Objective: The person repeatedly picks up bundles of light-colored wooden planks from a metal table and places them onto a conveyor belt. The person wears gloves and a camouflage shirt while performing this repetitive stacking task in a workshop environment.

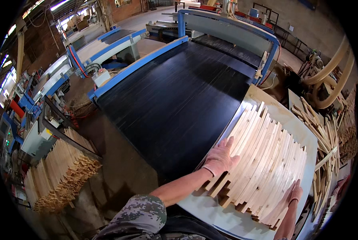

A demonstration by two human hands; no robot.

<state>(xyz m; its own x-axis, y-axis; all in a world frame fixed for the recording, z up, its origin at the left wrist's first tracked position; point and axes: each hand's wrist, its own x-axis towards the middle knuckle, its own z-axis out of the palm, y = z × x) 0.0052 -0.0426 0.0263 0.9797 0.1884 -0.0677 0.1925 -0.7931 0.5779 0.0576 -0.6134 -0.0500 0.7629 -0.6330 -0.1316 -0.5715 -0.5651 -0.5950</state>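
A layer of pale wooden strips (263, 160) lies side by side on a light-coloured board (311, 138), with uneven ends toward me. Below its near edge, more strip ends show. My left hand (221, 158), in a pinkish work glove, rests against the left side of the strips with its fingers spread. On the opposite side, my right hand (296, 192), gloved too, lies along the outermost strips with its fingers stretched out. Neither hand is closed around a strip. Just left of the board runs a wide black conveyor belt (175, 92).
A blue frame (229, 18) spans the belt's far end; a blue side rail (141, 66) edges its left. At left stands a stack of wooden strips (65, 172) beside machinery. Loose strips (323, 136) and a beige hose (335, 76) are at the right.
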